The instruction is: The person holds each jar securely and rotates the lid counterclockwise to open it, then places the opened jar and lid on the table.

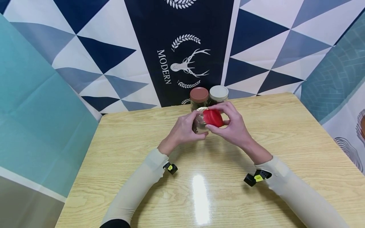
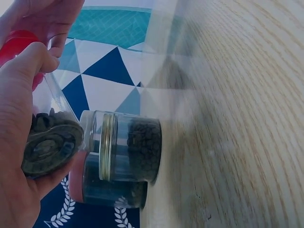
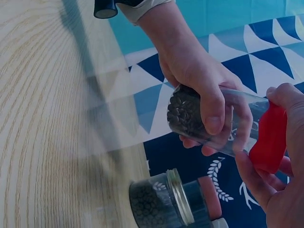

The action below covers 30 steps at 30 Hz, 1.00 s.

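A clear jar (image 1: 199, 125) with dark, bean-like pieces (image 3: 179, 114) at its bottom is held tilted above the table. My left hand (image 1: 186, 128) grips its body, thumb and fingers wrapped round the glass. On the jar's mouth is a red lid (image 1: 213, 117) with a wavy edge. The fingers and thumb of my right hand (image 1: 232, 126) hold that lid from its sides. Just beyond both hands stands a second jar (image 2: 137, 147) with a gold rim and dark pieces inside, partly hidden in the head view.
Behind the hands, a jar with a brownish-red lid (image 1: 199, 94) and one with a white lid (image 1: 219, 93) stand at the back edge of the wooden table (image 1: 128, 177). A patterned cloth (image 1: 114, 53) hangs directly behind them.
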Tool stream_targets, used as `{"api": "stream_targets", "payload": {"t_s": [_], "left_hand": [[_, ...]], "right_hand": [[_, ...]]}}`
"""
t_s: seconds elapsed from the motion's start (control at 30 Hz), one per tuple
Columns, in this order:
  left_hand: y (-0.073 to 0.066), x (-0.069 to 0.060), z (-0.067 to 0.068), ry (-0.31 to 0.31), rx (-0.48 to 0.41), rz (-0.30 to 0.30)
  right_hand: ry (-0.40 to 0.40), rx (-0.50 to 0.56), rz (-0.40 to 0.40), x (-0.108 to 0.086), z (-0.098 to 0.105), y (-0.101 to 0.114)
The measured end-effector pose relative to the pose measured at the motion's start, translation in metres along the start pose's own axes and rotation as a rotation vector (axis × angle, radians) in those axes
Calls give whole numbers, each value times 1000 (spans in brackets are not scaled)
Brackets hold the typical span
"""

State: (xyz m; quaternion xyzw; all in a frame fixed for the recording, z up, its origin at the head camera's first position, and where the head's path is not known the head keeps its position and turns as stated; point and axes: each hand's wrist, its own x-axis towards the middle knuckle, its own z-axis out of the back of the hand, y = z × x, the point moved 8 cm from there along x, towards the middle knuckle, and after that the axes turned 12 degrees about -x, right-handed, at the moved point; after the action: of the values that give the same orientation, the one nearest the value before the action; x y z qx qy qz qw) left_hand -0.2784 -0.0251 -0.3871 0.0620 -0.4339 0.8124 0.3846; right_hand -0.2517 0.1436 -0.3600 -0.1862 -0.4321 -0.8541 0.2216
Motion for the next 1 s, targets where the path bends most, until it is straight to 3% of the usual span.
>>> {"api": "stream_targets", "payload": {"t_s": [0.2,0.43,0.67,1.0], "left_hand": [[2,0,1,-5,-3,3],[4,0,4,-12,11,48],[7,-1,4,-7,11,39],[7,-2,4,-19,35,15]], "right_hand": [[26,-24,-10,1,2,0],[32,-29,-34,5,7,-1],[47,-39,-55,9,10,1],[155,-67,-111,14,0,1]]}}
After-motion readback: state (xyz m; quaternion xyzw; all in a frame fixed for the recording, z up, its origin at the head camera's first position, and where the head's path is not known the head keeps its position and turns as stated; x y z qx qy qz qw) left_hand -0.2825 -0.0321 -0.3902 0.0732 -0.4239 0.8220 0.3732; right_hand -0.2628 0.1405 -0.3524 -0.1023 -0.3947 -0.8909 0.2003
